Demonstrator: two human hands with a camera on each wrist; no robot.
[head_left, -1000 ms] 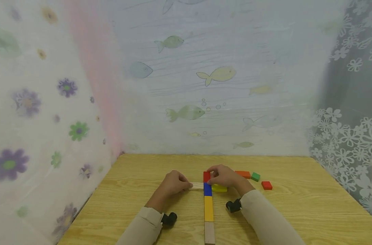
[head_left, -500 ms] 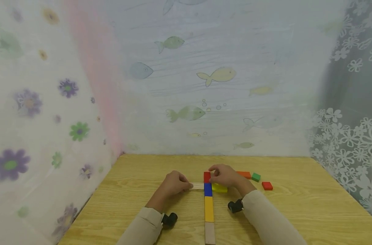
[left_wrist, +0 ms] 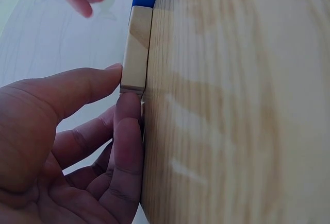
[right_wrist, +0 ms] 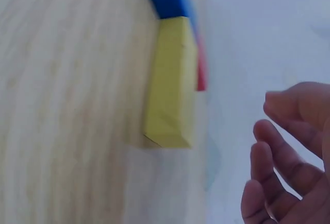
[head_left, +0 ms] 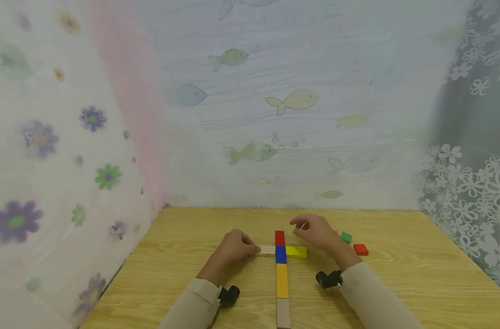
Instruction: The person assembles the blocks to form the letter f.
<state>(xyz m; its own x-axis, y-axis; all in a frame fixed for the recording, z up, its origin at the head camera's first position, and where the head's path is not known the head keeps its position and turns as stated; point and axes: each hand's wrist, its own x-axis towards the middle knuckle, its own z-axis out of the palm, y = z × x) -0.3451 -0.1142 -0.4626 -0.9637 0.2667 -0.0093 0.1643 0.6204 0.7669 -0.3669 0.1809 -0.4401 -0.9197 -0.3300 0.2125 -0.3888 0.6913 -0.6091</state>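
Wooden blocks lie on the table in a cross. Its upright runs from a red block (head_left: pixel 279 238) at the far end through a blue block (head_left: pixel 280 255) and an orange-yellow block (head_left: pixel 282 280) to a plain block (head_left: pixel 283 313) nearest me. A yellow block (head_left: pixel 296 252) forms the right arm, its end by the blue one. On the left side, a pale wooden block (left_wrist: pixel 136 49) meets the blue block. My left hand (head_left: pixel 236 246) pinches its outer end between thumb and fingers. My right hand (head_left: pixel 316 232) is above the table beyond the yellow block, holding nothing, fingers loosely bent.
Past my right hand lie a green block (head_left: pixel 346 237), a loose red block (head_left: pixel 361 249) and an orange block (head_left: pixel 335 232) mostly hidden by the hand. A printed curtain (head_left: pixel 291 183) hangs along the table's back edge.
My right hand has let go of the red block in the cross and moved right, uncovering the yellow block. My left hand stays at the pale block.
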